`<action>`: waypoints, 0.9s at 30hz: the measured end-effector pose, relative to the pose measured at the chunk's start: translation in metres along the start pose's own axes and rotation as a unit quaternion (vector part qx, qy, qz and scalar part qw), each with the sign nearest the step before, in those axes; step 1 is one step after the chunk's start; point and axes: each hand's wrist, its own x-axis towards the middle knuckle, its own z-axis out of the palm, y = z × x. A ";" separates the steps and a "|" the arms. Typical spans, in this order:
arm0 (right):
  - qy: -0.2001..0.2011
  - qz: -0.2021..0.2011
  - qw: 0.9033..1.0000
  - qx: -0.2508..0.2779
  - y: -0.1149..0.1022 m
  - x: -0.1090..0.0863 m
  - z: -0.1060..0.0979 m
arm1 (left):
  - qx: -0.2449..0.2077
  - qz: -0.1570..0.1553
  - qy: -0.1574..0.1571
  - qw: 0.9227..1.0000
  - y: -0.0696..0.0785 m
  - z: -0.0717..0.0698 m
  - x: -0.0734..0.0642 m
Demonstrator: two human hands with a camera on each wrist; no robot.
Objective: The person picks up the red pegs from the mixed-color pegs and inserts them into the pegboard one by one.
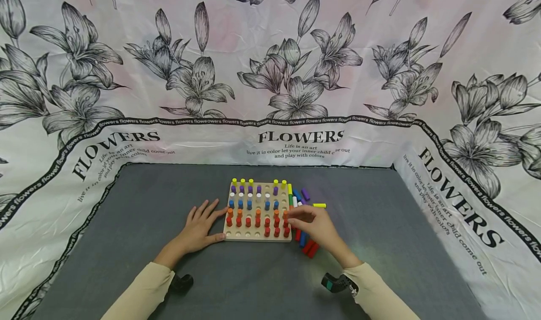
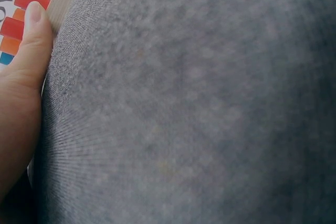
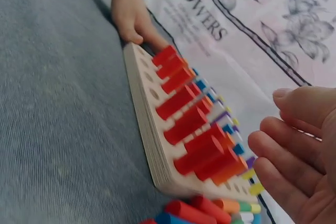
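Note:
A wooden pegboard lies on the grey cloth, with rows of coloured pegs upright in its holes. Red pegs fill much of the near rows; orange, blue, white, purple and yellow ones stand behind. My left hand is spread flat, thumb and a fingertip at the board's left edge; its thumb shows beside the board in the left wrist view. Over the board's right edge hovers my right hand, thumb and forefinger beside an orange peg. The right wrist view shows this hand with loosely bent fingers holding nothing.
Loose pegs lie along the board's right side: a yellow peg, a purple peg, a blue peg, red pegs and several others. A white flower-printed cloth rises behind and at both sides.

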 end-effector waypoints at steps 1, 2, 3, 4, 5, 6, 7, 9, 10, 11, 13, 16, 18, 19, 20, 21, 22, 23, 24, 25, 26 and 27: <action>-0.002 0.004 1.000 -0.001 0.001 -0.001 -0.003 | 0.001 0.000 0.000 1.000 0.000 0.000 0.000; -0.002 0.009 1.000 -0.004 0.003 -0.001 -0.006 | 0.002 0.000 -0.001 1.000 0.000 0.000 0.000; -0.001 0.013 1.000 -0.007 0.004 -0.002 -0.008 | 0.003 0.001 0.000 1.000 0.001 0.000 0.000; -0.001 0.016 1.000 -0.010 0.005 -0.003 -0.011 | 0.003 0.001 0.000 1.000 0.001 0.000 0.000; -0.003 0.017 1.000 -0.012 0.007 -0.004 -0.013 | 0.001 0.002 0.000 1.000 0.001 -0.001 0.001; -0.004 0.019 1.000 -0.011 0.008 -0.005 -0.015 | 0.001 0.002 -0.001 1.000 0.001 -0.001 0.001; -0.003 0.021 1.000 -0.014 0.009 -0.005 -0.017 | 0.001 0.002 -0.001 1.000 0.001 -0.001 0.001; -0.004 0.026 1.000 -0.018 0.011 -0.006 -0.020 | 0.003 0.002 0.000 1.000 0.001 -0.001 0.001; -0.003 0.027 0.999 -0.019 0.013 -0.006 -0.021 | 0.004 0.002 0.000 1.000 0.002 -0.001 0.001; -0.001 0.029 0.999 -0.017 0.014 -0.006 -0.022 | 0.005 0.001 -0.001 1.000 0.002 -0.001 0.001; 0.006 0.034 0.999 -0.020 0.019 -0.006 -0.023 | 0.005 0.002 0.000 1.000 0.002 -0.001 0.000; 0.012 0.043 0.999 -0.016 0.024 -0.006 -0.023 | 0.004 0.001 0.000 1.000 0.003 -0.001 0.000; 0.016 0.053 0.998 -0.024 0.030 -0.005 -0.021 | 0.002 0.001 -0.001 1.000 0.003 -0.001 0.000; 0.018 0.060 0.998 -0.029 0.032 -0.004 -0.020 | 0.002 0.000 -0.001 1.000 0.002 -0.001 0.000; 0.020 0.066 0.997 -0.035 0.034 -0.003 -0.019 | 0.001 0.000 -0.001 1.000 0.002 -0.001 0.001; 0.024 0.071 0.996 -0.043 0.036 -0.002 -0.017 | 0.000 0.001 -0.001 1.000 0.002 -0.001 0.001; 0.028 0.075 0.995 -0.052 0.040 -0.001 -0.015 | 0.000 0.001 -0.001 1.000 0.002 -0.001 0.001; 0.031 0.079 0.995 -0.060 0.041 0.000 -0.014 | 0.000 0.002 0.000 1.000 0.002 -0.001 0.001; 0.033 0.082 0.994 -0.068 0.042 0.000 -0.013 | 0.000 0.003 0.000 1.000 0.002 -0.001 0.000; 0.036 0.084 0.993 -0.070 0.043 0.001 -0.011 | -0.001 0.003 0.000 1.000 0.002 -0.001 0.000; 0.038 0.084 0.993 -0.074 0.044 0.001 -0.010 | -0.002 0.003 0.000 1.000 0.002 -0.001 0.000; 0.040 0.084 0.993 -0.078 0.044 0.002 -0.009 | -0.001 0.004 0.000 1.000 0.002 -0.002 0.000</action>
